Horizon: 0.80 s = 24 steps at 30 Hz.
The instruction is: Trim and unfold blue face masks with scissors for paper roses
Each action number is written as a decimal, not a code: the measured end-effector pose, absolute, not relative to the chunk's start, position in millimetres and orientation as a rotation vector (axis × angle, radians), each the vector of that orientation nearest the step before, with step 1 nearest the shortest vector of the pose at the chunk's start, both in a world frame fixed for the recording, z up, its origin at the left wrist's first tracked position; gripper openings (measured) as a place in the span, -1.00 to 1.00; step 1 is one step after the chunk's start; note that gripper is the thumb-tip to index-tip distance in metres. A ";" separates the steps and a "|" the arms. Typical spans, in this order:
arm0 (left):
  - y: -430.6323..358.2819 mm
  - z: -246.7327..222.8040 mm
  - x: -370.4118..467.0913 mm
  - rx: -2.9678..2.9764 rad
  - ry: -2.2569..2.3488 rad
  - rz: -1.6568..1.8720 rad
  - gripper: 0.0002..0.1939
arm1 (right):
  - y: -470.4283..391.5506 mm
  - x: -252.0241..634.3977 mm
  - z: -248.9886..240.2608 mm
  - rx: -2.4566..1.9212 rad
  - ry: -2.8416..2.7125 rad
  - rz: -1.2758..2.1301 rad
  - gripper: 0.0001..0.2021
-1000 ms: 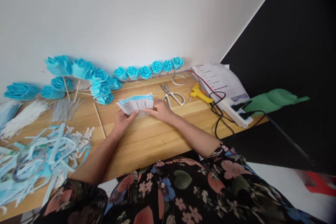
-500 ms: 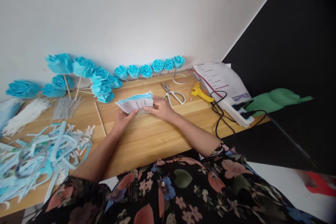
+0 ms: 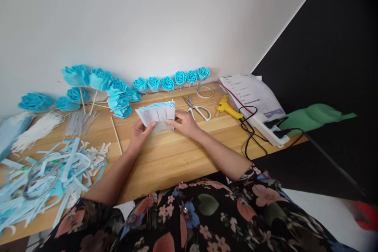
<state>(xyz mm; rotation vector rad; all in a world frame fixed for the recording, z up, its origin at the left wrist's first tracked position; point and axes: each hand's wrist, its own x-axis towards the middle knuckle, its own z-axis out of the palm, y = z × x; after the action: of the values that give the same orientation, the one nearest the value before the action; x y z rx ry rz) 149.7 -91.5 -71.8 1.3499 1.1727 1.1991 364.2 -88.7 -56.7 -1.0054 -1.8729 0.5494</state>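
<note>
A stack of thin white and light blue sheets (image 3: 158, 115) is held above the wooden table, its white face toward me and blue edges along the top. My left hand (image 3: 141, 134) grips its lower left part, thumb on the front face. On the right side, my right hand (image 3: 185, 123) pinches the stack, thumb in front and fingers behind. Scissors (image 3: 197, 108) lie open just right of my right hand. Left of my left hand lies a thin wooden stick (image 3: 116, 136).
Blue flowers (image 3: 118, 96) line the wall. Cut strips (image 3: 59, 173), white strands (image 3: 39, 130) and clear sticks (image 3: 78, 122) lie left. A tape ring (image 3: 204, 92), yellow glue gun (image 3: 228, 107), papers (image 3: 251, 92), power strip (image 3: 270, 130) and green material (image 3: 315, 117) are right.
The stack is tilted up more, so more of its white face shows. The whole view has shifted slightly; both hands keep their hold.
</note>
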 end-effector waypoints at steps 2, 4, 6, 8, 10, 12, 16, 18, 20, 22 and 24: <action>-90.0 -74.6 149.1 1.344 1.155 1.185 -0.48 | -88.1 364.2 -57.8 -1.031 -1.880 0.544 -0.67; -89.2 -76.3 148.9 1.354 1.164 1.165 -0.50 | -88.0 364.1 -58.1 -1.041 -1.884 0.533 -0.65; -89.7 -76.4 148.9 1.377 1.181 1.165 -0.55 | -88.7 364.0 -57.4 -1.035 -1.889 0.513 -0.63; -91.6 -74.7 148.9 1.398 1.202 1.181 -0.58 | -90.0 364.0 -55.7 -1.019 -1.899 0.495 -0.61; -94.9 -71.2 148.6 1.424 1.219 1.212 -0.59 | -91.7 364.2 -53.8 -0.999 -1.906 0.484 -0.63; -98.2 -67.0 148.2 1.447 1.231 1.250 -0.59 | -93.1 364.6 -52.6 -0.987 -1.908 0.475 -0.65; -100.2 -62.0 147.4 1.425 1.229 1.240 -0.51 | -92.9 364.9 -53.8 -0.984 -1.930 0.487 -0.68; -98.6 -62.4 147.1 1.416 1.222 1.185 -0.47 | -92.0 364.6 -55.5 -0.993 -1.952 0.505 -0.71; -96.7 -63.6 146.9 1.422 1.214 1.146 -0.43 | -91.3 364.1 -57.0 -0.987 -1.958 0.514 -0.74; -95.7 -64.0 147.0 1.427 1.218 1.126 -0.40 | -91.3 363.7 -57.8 -0.966 -1.946 0.515 -0.74; -96.0 -62.6 147.2 1.434 1.238 1.099 -0.37 | -91.5 363.5 -58.2 -0.945 -1.931 0.514 -0.75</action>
<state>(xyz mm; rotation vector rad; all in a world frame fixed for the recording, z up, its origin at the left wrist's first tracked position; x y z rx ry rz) 147.2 -96.0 -62.6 1.4337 1.2382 1.0989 363.5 -91.5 -58.2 -0.9455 -1.9313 0.5136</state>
